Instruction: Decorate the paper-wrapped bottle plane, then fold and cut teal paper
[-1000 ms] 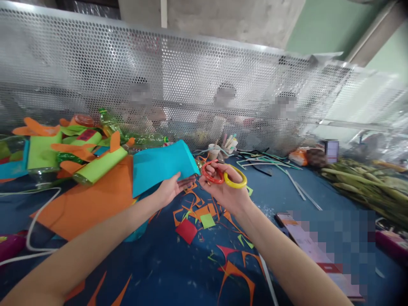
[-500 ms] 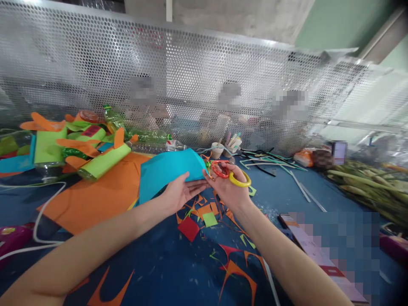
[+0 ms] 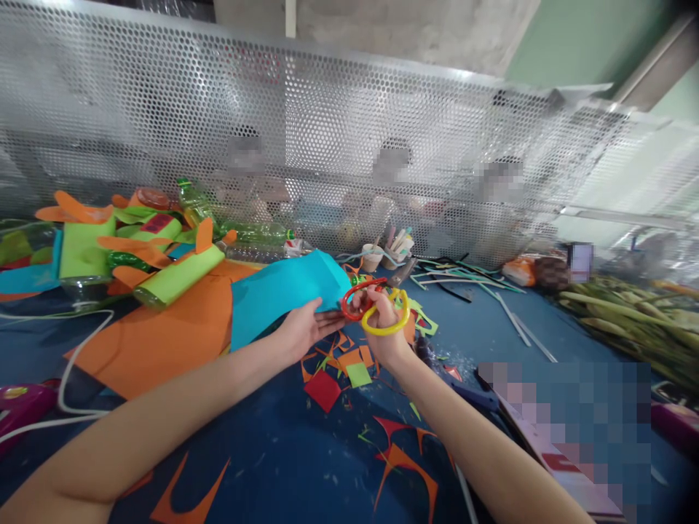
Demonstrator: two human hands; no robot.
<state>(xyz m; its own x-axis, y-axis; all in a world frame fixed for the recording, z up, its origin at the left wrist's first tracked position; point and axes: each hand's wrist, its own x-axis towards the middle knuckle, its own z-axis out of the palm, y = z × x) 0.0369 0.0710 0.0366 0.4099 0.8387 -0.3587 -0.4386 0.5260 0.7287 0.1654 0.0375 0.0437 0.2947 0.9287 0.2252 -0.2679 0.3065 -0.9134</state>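
A bright blue paper sheet (image 3: 284, 291) is raised above the table and bowed. My left hand (image 3: 300, 331) holds it at its near right edge, thumb against the paper and fingers reaching under it. Scissors (image 3: 405, 317) with a red loop and a yellow loop are in my right hand (image 3: 385, 331), just right of the sheet. Their grey blades point away to the upper right, apart from the paper. Something green and shiny shows at the sheet's right end, partly hidden by the red loop. Beneath the sheet lies a large orange sheet (image 3: 158, 346).
Paper-wrapped bottles (image 3: 180, 276) crowd the left. Coloured scraps (image 3: 323, 391) lie in front of my hands. Cups (image 3: 372, 257) of pens and thin strips (image 3: 464, 276) are at the back, before a perforated metal screen (image 3: 328, 109). A phone (image 3: 551, 444) lies at right, leaves (image 3: 628, 320) beyond.
My right hand has turned the scissors, so the blades now show pointing away, and the loops have moved left and down. The blue sheet has shifted slightly left. A dark-blue-handled tool now shows beside my right forearm.
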